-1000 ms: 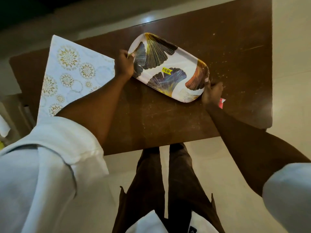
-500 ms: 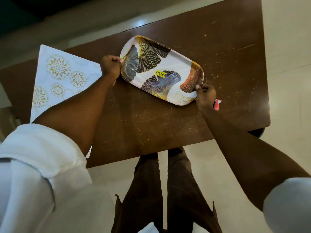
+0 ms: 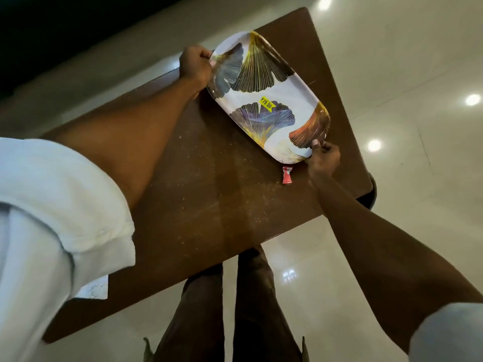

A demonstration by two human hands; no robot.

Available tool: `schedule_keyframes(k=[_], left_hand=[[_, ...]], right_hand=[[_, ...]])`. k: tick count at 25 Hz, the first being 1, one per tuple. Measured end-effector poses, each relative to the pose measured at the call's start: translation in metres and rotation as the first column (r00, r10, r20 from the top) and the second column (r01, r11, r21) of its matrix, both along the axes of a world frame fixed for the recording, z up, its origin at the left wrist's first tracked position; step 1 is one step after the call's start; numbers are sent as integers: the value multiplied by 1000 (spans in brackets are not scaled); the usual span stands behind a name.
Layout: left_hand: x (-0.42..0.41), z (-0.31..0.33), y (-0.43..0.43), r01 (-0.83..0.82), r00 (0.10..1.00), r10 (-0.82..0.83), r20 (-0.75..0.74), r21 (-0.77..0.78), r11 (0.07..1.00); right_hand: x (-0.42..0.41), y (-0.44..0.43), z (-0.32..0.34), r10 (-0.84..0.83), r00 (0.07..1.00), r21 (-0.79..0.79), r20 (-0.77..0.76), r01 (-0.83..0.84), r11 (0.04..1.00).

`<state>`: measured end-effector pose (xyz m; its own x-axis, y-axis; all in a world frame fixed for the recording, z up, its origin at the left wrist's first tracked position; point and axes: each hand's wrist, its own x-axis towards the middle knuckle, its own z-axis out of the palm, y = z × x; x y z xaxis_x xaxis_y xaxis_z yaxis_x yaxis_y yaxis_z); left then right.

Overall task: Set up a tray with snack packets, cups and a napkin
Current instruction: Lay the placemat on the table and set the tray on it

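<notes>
**Tray held at both ends on table**

Sleeve (image 3: 60, 205): white, rolled up on the left arm, fills the left foreground. A white corner of paper (image 3: 95, 288) shows just under it on the table's near-left part; the rest is hidden.

Left hand (image 3: 195, 65): fist closed on the tray's far-left end, thumb on top of the rim.

Tray (image 3: 287, 87): oblong, white with fan-leaf print in grey, gold and rust. Lies diagonally across the far-right part of the brown table (image 3: 209, 205); whether it rests flat or is slightly lifted cannot be told. Nothing on it except a yellow price sticker (image 3: 267, 103) near its centre.

Red wrapper (image 3: 287, 175): small, on the table just below the tray's near-right end.

Right hand (image 3: 324, 159): fingertips pinching the tray's near-right rim.
</notes>
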<state>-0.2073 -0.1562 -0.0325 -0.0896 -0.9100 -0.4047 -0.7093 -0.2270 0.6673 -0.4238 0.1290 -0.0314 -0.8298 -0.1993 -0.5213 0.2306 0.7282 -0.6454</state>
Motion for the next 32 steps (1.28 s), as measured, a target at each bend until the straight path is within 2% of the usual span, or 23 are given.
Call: schedule_keyframes(k=[5, 13, 21, 24, 29, 32], left_hand=[[-81, -9, -10, 201, 978, -200, 68, -22, 979], [-111, -22, -18, 217, 975, -216, 51, -25, 976], [-96, -19, 11, 136, 991, -136, 0, -9, 991], [-82, -13, 31, 83, 996, -79, -51, 70, 994], [-14, 1, 101, -95, 988, 116, -105, 187, 978], [39, 6, 175, -118, 990, 131, -60, 188, 975]], right_hand=[[-37, 18, -14, -124, 992, -3, 19, 124, 992], [-39, 21, -21, -158, 985, -22, 69, 160, 987], [-39, 26, -15, -130, 981, -40, 143, 137, 990], [-36, 29, -10, -127, 979, 4, 161, 128, 992], [5, 47, 5, -116, 993, 161, 34, 109, 981], [53, 52, 14, 43, 998, 167, -46, -34, 985]])
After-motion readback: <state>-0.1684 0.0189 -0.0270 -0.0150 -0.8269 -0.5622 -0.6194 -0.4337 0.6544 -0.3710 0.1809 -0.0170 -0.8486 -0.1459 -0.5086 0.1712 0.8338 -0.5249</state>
